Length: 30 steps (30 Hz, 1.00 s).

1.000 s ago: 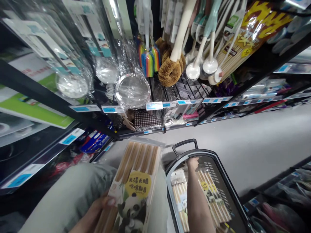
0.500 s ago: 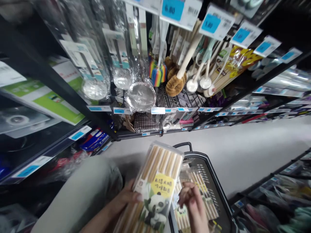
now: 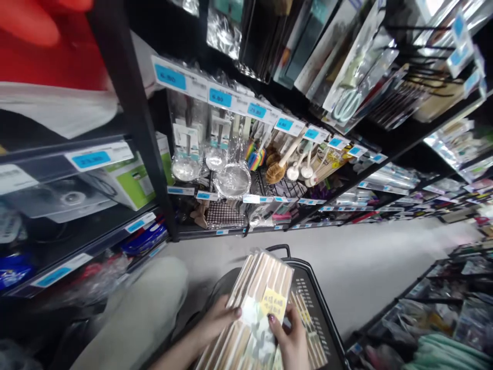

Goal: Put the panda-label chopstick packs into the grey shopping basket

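Observation:
A clear pack of wooden chopsticks (image 3: 259, 288) with a yellow label and a panda picture is held in front of me, low in the view. My left hand (image 3: 219, 324) grips its left edge, thumb on the front. My right hand (image 3: 289, 339) grips its lower right side, fingers curled on the pack. Below the pack stands a dark shopping basket (image 3: 322, 313) with a handle, holding more chopstick packs (image 3: 308, 329).
Black store shelving (image 3: 138, 128) with blue price tags (image 3: 220, 97) runs along the left and top, hung with strainers (image 3: 233, 180), brushes and spoons. My knee in light trousers (image 3: 146, 308) is at the lower left. A grey aisle floor (image 3: 377, 252) stretches right, with more shelves at the lower right.
The view has tilted up, showing higher shelves. My right hand has come out of the basket and taken hold of the pack that my left hand was holding alone.

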Each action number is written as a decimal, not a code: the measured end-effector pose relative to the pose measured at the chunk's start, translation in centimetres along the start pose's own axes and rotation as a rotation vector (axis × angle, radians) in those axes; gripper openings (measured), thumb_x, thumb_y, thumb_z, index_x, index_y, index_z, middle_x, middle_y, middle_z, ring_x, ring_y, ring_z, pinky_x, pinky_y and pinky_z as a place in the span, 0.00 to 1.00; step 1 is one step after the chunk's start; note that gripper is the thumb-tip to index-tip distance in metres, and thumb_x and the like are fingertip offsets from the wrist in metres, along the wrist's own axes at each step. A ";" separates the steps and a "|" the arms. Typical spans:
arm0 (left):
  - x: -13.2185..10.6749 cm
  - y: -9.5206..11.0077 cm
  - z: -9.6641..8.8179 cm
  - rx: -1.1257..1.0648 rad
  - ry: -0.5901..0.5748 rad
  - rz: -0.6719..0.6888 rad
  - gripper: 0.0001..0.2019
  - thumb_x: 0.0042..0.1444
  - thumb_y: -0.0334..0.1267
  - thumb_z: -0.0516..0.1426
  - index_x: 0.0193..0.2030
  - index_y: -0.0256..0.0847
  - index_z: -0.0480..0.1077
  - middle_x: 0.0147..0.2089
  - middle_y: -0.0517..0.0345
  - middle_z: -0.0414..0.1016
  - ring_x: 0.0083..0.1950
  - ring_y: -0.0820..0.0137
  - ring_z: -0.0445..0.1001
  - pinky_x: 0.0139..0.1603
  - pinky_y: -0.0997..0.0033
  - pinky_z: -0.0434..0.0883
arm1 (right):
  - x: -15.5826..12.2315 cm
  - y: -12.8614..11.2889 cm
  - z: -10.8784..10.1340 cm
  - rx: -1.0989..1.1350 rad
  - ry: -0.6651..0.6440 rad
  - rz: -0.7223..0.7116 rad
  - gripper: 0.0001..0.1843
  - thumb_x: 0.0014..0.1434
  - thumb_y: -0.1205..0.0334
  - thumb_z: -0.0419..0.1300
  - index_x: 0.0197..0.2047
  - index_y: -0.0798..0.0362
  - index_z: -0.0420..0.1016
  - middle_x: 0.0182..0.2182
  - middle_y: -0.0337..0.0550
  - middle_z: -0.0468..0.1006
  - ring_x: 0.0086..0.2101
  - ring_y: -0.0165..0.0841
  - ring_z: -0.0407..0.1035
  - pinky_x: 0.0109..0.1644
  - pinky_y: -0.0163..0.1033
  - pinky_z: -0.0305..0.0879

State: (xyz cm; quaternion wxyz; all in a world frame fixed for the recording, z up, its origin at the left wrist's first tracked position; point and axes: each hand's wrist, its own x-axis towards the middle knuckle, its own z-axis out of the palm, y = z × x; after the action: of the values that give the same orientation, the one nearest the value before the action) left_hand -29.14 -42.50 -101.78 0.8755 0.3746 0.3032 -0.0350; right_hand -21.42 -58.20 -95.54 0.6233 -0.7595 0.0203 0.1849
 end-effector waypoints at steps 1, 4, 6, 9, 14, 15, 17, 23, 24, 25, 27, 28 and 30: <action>0.0 0.1 0.0 0.014 0.001 0.008 0.34 0.25 0.63 0.70 0.37 0.44 0.73 0.42 0.51 0.77 0.51 0.51 0.71 0.52 0.62 0.66 | 0.3 0.0 -0.5 0.019 -0.024 0.001 0.23 0.42 0.47 0.70 0.34 0.54 0.71 0.31 0.45 0.78 0.31 0.37 0.73 0.33 0.37 0.69; -0.4 1.0 0.2 0.020 0.053 0.005 0.24 0.33 0.53 0.70 0.36 0.44 0.72 0.39 0.52 0.78 0.48 0.52 0.73 0.47 0.61 0.69 | 1.4 0.0 -3.4 0.101 -0.026 0.042 0.23 0.41 0.50 0.71 0.38 0.52 0.73 0.34 0.47 0.80 0.35 0.40 0.75 0.37 0.41 0.71; -0.9 2.2 0.2 -0.035 0.083 0.013 0.17 0.38 0.47 0.69 0.33 0.45 0.72 0.35 0.55 0.77 0.44 0.55 0.75 0.43 0.64 0.70 | 2.5 -0.1 -6.2 0.175 0.027 0.048 0.23 0.43 0.50 0.70 0.41 0.49 0.74 0.37 0.46 0.80 0.35 0.41 0.75 0.37 0.44 0.72; -1.5 4.3 -0.2 -0.153 0.097 0.023 0.16 0.39 0.44 0.69 0.32 0.44 0.71 0.31 0.58 0.76 0.36 0.60 0.75 0.37 0.68 0.71 | 4.4 -0.1 -10.2 0.263 0.080 -0.027 0.22 0.44 0.54 0.70 0.44 0.44 0.74 0.39 0.43 0.80 0.37 0.41 0.75 0.40 0.46 0.73; -0.8 6.1 -1.5 -0.242 0.171 -0.010 0.32 0.30 0.51 0.72 0.40 0.40 0.67 0.30 0.58 0.76 0.35 0.59 0.76 0.36 0.66 0.73 | 9.9 1.8 -12.5 0.238 0.091 -0.120 0.16 0.30 0.61 0.74 0.26 0.48 0.75 0.28 0.41 0.78 0.36 0.40 0.73 0.46 0.49 0.69; -0.5 6.0 -1.7 -0.241 0.185 -0.010 0.33 0.30 0.52 0.72 0.41 0.40 0.66 0.32 0.58 0.77 0.37 0.58 0.77 0.37 0.66 0.73 | 11.3 2.5 -12.2 0.190 0.057 -0.165 0.14 0.30 0.59 0.73 0.22 0.49 0.74 0.25 0.41 0.76 0.37 0.42 0.72 0.48 0.50 0.68; -0.1 5.8 -2.0 -0.247 0.211 -0.008 0.35 0.30 0.52 0.72 0.43 0.40 0.65 0.33 0.57 0.77 0.38 0.57 0.77 0.38 0.66 0.74 | 14.1 4.1 -11.1 0.097 -0.033 -0.240 0.13 0.31 0.55 0.70 0.15 0.50 0.70 0.21 0.42 0.73 0.40 0.44 0.71 0.52 0.52 0.64; 0.2 5.4 -1.8 -0.231 0.298 -0.070 0.41 0.23 0.54 0.74 0.43 0.39 0.64 0.30 0.60 0.77 0.34 0.61 0.77 0.35 0.69 0.74 | 20.1 7.2 -8.8 0.082 -0.067 -0.124 0.15 0.33 0.53 0.64 0.14 0.51 0.63 0.23 0.40 0.70 0.39 0.41 0.70 0.49 0.48 0.65; 0.2 5.4 -1.6 -0.237 0.305 -0.083 0.42 0.21 0.54 0.74 0.43 0.39 0.64 0.30 0.59 0.77 0.35 0.60 0.77 0.35 0.69 0.74 | 20.5 7.3 -8.9 0.079 -0.069 -0.111 0.15 0.33 0.54 0.64 0.14 0.51 0.62 0.23 0.40 0.70 0.37 0.40 0.70 0.47 0.47 0.66; 0.3 5.6 -1.5 -0.246 0.312 -0.100 0.43 0.19 0.53 0.75 0.43 0.39 0.64 0.30 0.59 0.77 0.36 0.58 0.78 0.35 0.69 0.74 | 20.8 7.4 -9.2 0.074 -0.081 -0.098 0.14 0.33 0.55 0.64 0.15 0.51 0.62 0.23 0.39 0.69 0.37 0.39 0.70 0.46 0.46 0.66; 0.4 5.9 -1.2 -0.262 0.319 -0.130 0.45 0.17 0.53 0.75 0.45 0.39 0.64 0.30 0.57 0.77 0.37 0.54 0.78 0.33 0.67 0.74 | 20.8 7.6 -10.0 0.054 -0.098 -0.074 0.13 0.34 0.56 0.63 0.15 0.51 0.62 0.23 0.39 0.70 0.36 0.39 0.69 0.42 0.44 0.66; 0.4 6.0 -1.1 -0.264 0.323 -0.138 0.46 0.16 0.52 0.75 0.45 0.39 0.64 0.30 0.57 0.77 0.37 0.54 0.78 0.32 0.67 0.74 | 20.7 7.9 -10.2 0.034 -0.102 -0.070 0.12 0.35 0.56 0.62 0.15 0.52 0.62 0.23 0.40 0.70 0.36 0.39 0.69 0.41 0.42 0.66; 0.5 6.2 -0.9 -0.265 0.335 -0.147 0.47 0.15 0.51 0.75 0.45 0.38 0.64 0.28 0.57 0.77 0.36 0.54 0.78 0.30 0.68 0.73 | 20.1 8.5 -10.5 -0.033 -0.111 -0.078 0.11 0.38 0.57 0.60 0.16 0.52 0.62 0.24 0.41 0.72 0.36 0.38 0.69 0.39 0.40 0.65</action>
State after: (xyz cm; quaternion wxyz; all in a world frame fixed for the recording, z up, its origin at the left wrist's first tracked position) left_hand -27.44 -37.35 -98.64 0.8496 0.2336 0.4729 0.0043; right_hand -2.23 -66.06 -108.12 0.6175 -0.7586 -0.0469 0.2027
